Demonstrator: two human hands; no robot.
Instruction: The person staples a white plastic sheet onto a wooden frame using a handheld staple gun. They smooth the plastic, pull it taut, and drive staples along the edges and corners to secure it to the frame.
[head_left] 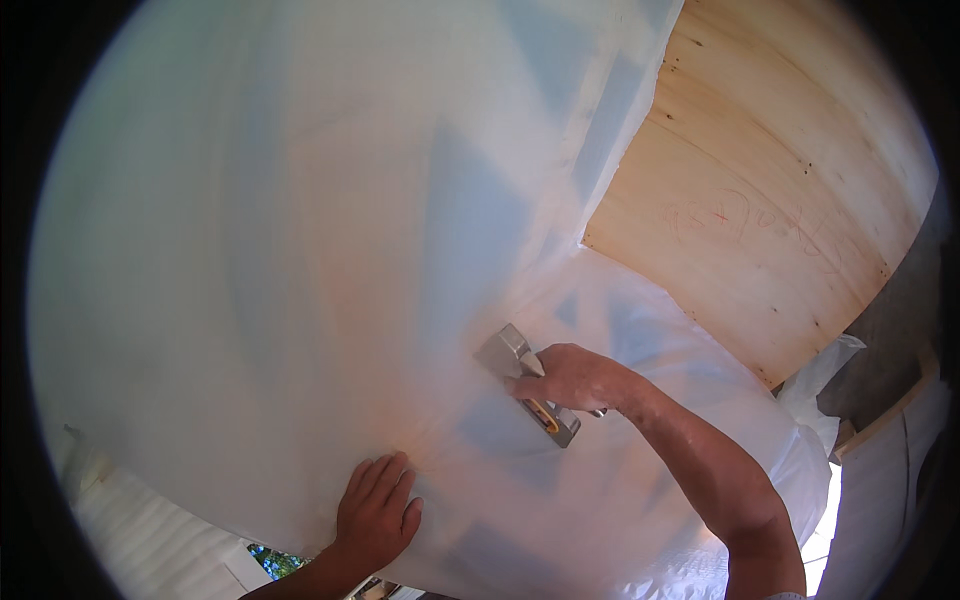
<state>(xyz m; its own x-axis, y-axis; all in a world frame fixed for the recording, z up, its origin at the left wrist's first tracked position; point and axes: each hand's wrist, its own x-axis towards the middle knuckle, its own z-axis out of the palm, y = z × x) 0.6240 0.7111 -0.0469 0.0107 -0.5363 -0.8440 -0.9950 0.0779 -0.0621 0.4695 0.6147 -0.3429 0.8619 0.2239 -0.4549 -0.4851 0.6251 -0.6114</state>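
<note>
My right hand (575, 377) is wrapped round the grip of a grey staple gun (512, 345) with a yellow-edged magazine. The tool's nose rests at or very near a milky plastic sheet (330, 250); whether it touches, I cannot tell. My left hand (378, 505) lies flat on the same sheet, lower and to the left, fingers together and stretched out, holding nothing. Bluish and orange patches of a framework show blurred through the sheet. Near the tool, a crease runs up to the corner of a plywood panel (770, 180).
The plywood panel, with faint red handwriting, fills the upper right. Loose plastic (815, 390) bunches at its lower corner. A grey floor and pale boards (880, 480) show at the far right. At lower left lies a white ribbed surface (165, 530), with a glimpse of greenery beside it.
</note>
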